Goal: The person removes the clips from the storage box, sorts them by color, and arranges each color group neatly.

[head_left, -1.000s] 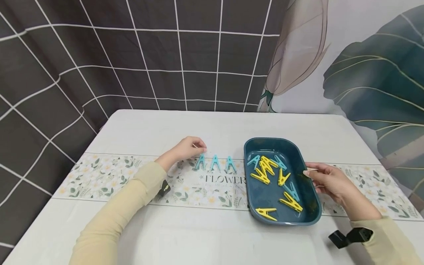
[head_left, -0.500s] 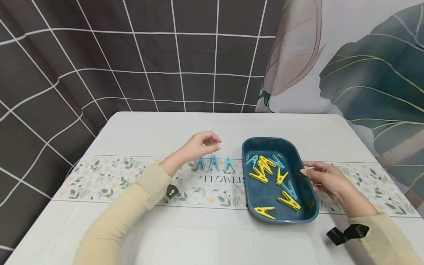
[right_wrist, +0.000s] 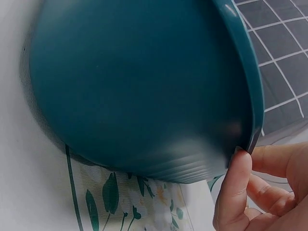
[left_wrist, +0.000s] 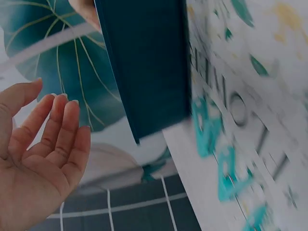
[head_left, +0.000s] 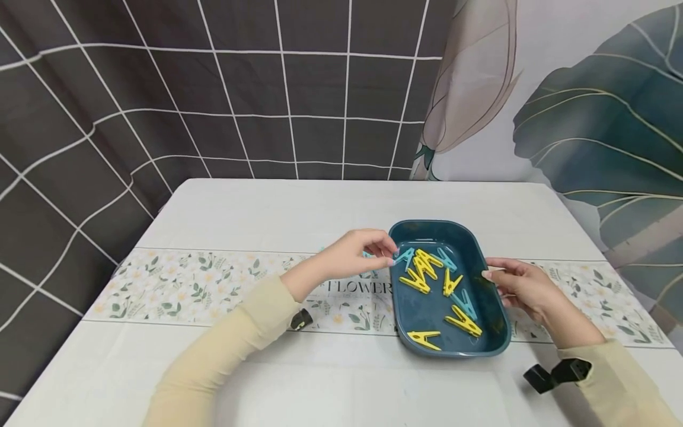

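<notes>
A dark blue-green tray (head_left: 427, 312) holds several yellow clothespins (head_left: 463, 321) and a few light-blue clothespins (head_left: 466, 305). My right hand (head_left: 525, 290) grips the tray's right rim between thumb and fingers. Over the left rim hovers my left hand (head_left: 363, 254), fingers loosely bent, its tips close to a blue clothespin (head_left: 405, 257) inside. The left wrist view shows that hand with nothing in it. Three blue clothespins stand in a row on the cloth, among them one at the near end (left_wrist: 206, 127) and a middle one (left_wrist: 231, 174); the left hand mostly hides them in the head view.
The table (head_left: 299, 385) has a white cover with a floral strip (head_left: 187, 284) and printed lettering across it. Behind hang a dark grid-patterned curtain (head_left: 267, 89) and a leaf-printed one (head_left: 603, 130). A black wrist camera (head_left: 557, 373) sits on the right sleeve.
My left hand has left the leftmost blue clothespin in the row, risen, and moved right to the tray's left edge. The right hand has stayed on the tray's rim.
</notes>
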Tool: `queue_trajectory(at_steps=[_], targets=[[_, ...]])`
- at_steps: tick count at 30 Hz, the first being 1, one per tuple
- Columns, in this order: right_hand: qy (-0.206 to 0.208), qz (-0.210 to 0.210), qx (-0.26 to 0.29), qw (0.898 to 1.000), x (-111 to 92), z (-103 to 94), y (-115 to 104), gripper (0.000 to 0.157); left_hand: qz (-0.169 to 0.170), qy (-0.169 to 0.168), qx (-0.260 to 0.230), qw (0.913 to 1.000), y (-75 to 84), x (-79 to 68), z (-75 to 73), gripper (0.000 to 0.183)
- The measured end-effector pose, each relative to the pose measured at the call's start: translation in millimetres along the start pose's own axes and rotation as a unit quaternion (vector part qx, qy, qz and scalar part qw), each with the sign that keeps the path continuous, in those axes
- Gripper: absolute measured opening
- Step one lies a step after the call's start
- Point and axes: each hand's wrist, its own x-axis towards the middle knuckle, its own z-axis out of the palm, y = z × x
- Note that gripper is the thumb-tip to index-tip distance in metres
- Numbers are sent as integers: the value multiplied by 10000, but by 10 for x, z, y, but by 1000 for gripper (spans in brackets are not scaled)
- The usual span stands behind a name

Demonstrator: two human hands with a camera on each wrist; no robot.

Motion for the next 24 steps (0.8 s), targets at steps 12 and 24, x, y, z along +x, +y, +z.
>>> queue_trajectory(at_steps=[12,24], targets=[[-125,-26,-146,9998,60,37,-30,60,370,-919,207,9949,129,206,386,20],[-91,136,-155,9997,51,-2,7,61,590,-1656,1071,9786,211,405,744,23]])
